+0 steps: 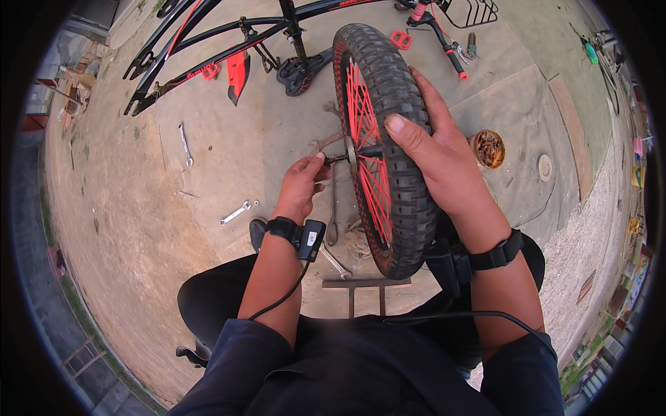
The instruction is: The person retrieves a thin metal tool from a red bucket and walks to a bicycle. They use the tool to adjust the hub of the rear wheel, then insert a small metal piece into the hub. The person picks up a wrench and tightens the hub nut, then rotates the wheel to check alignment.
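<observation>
A bicycle wheel [404, 142] with a knobby black tyre and red spokes stands upright between my hands. My right hand [447, 163] grips the tyre from the right, thumb over the tread and fingers along its far side. At the hub's left side, my left hand [300, 184] is closed, thumb and forefinger pinching the end of the axle [338, 159]. Whether a small part such as a nut is between those fingertips is hidden. Just beyond the axle, a spanner [329, 141] lies on the ground sheet. Another long tool [333, 218] lies below the hub.
A black bicycle frame [229, 33] and a saddle [300, 75] lie at the far side. Spanners [184, 144] [236, 213] rest on the left. Handlebar [444, 43], red pedal [400, 39] and a tin of brown grease [488, 149] are rightward. A low stand [366, 283] is near me.
</observation>
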Available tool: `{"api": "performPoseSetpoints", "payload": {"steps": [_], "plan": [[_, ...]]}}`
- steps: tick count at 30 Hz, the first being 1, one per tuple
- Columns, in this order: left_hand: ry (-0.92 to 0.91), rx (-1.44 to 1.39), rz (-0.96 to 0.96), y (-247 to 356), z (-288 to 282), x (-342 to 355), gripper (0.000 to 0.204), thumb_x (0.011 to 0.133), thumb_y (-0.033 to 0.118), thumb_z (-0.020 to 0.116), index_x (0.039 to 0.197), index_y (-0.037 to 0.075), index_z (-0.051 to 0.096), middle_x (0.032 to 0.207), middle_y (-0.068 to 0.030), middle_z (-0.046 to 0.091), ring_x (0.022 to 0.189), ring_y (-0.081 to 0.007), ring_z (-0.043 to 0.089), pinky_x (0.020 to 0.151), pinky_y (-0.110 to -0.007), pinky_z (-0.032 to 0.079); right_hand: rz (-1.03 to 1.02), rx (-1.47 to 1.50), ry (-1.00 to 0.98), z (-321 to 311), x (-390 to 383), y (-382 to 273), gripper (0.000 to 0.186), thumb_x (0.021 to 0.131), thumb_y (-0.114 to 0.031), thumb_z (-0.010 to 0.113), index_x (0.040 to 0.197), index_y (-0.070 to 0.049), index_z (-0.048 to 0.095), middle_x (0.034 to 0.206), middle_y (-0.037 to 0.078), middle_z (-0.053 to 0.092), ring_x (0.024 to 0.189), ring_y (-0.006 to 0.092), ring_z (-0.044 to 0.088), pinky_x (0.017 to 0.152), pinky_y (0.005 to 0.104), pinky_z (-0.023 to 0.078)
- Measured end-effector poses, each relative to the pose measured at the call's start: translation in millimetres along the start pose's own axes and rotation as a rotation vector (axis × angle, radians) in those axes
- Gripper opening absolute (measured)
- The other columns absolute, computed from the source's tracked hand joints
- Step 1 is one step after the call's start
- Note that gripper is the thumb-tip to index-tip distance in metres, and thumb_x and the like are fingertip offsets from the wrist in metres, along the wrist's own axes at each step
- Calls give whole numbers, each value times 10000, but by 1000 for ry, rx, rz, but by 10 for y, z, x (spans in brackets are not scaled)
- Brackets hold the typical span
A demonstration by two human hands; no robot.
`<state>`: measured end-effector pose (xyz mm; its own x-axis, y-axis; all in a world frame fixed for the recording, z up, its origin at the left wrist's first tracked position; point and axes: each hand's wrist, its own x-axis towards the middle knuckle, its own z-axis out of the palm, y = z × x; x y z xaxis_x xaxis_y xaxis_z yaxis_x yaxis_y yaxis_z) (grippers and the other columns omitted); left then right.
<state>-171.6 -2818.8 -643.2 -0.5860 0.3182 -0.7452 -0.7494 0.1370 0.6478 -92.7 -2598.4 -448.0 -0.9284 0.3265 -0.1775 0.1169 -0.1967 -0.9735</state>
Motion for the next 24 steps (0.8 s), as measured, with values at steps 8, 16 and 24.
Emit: {"api": "performPoseSetpoints", "payload": {"steps": [8,16,24], "plan": [[0,-42,149,-55,46,-12,287,974,295,728,1157,78,684,990,3,692,917,-126,669,746,-277,477,10,24,-1,3,-3,-13,832,982,-237,728,1588,61,243,1213,78,635,1080,124,595,954,275,492],[-36,51,12,-23,-9,31,324,947,194,721,1239,67,665,1101,-15,679,982,-120,649,786,-287,475,7,-18,-6,-4,0,-18,852,982,-259,729,1590,69,231,1233,89,628,1101,131,591,970,278,485],[-3,48,21,28,14,5,323,954,216,711,1240,72,669,1059,-7,689,948,-112,646,776,-276,466,-6,-5,-4,-4,-5,-11,838,984,-260,725,1583,74,244,1245,95,621,1107,136,587,973,282,484]]}}
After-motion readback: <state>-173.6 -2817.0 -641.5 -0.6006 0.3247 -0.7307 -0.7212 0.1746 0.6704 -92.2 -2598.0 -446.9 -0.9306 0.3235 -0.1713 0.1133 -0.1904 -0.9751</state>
